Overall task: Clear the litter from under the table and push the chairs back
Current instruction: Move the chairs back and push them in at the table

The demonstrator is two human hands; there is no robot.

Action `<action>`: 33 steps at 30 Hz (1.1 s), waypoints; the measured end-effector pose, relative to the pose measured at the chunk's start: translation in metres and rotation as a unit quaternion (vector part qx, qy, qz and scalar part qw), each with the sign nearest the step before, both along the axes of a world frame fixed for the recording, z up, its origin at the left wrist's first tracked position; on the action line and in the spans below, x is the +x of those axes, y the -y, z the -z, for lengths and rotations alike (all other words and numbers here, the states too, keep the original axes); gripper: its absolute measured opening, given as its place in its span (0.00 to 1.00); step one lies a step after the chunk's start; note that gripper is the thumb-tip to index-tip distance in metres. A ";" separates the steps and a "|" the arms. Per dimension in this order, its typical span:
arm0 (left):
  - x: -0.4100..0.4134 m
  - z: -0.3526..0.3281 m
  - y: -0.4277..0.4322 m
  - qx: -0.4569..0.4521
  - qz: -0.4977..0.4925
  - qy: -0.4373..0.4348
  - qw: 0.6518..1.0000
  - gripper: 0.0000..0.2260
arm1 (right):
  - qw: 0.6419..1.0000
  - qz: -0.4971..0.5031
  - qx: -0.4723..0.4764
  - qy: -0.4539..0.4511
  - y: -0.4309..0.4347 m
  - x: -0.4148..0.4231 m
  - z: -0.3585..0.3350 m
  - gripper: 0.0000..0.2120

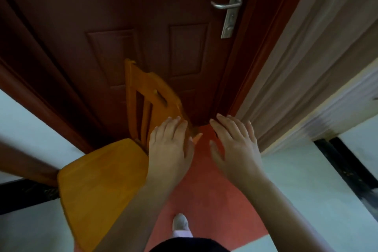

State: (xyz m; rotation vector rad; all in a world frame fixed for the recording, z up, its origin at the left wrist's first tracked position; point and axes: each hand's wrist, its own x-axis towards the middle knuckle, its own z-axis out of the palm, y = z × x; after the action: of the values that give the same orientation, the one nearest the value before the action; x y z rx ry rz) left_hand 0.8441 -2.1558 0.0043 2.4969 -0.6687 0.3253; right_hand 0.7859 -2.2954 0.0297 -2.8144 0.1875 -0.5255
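Pale floor [296,200], red strip [208,200] down the middle, orange wooden chair [98,180] standing at left

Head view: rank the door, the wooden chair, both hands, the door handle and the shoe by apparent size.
1. door
2. wooden chair
3. left hand and right hand: alike, and nearness to the camera enlarges them
4. door handle with its plate
5. shoe, only its toe showing

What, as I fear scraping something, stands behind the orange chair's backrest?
A dark red panelled door stands right behind the backrest of the chair, its metal handle higher up. The left hand covers the backrest's lower edge, so contact with the door cannot be seen.
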 end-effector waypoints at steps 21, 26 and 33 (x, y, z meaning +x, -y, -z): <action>0.129 0.032 0.107 -0.028 -0.404 -0.092 0.910 0.19 | 0.888 -0.455 0.012 -0.067 0.100 0.273 0.035 0.22; 0.131 0.037 0.143 -0.060 -0.501 -0.111 0.856 0.19 | 0.825 -0.559 -0.004 -0.085 0.113 0.309 0.038 0.24; 0.152 0.055 0.152 -0.150 -0.534 -0.158 0.817 0.19 | 0.758 -0.644 -0.039 -0.096 0.101 0.348 0.051 0.26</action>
State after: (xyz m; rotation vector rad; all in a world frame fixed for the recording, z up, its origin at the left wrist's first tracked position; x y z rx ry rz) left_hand 0.9959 -2.3079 -0.0503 2.2668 0.9179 0.3431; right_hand 1.1335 -2.3962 -0.0211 -2.2700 -1.6162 0.1161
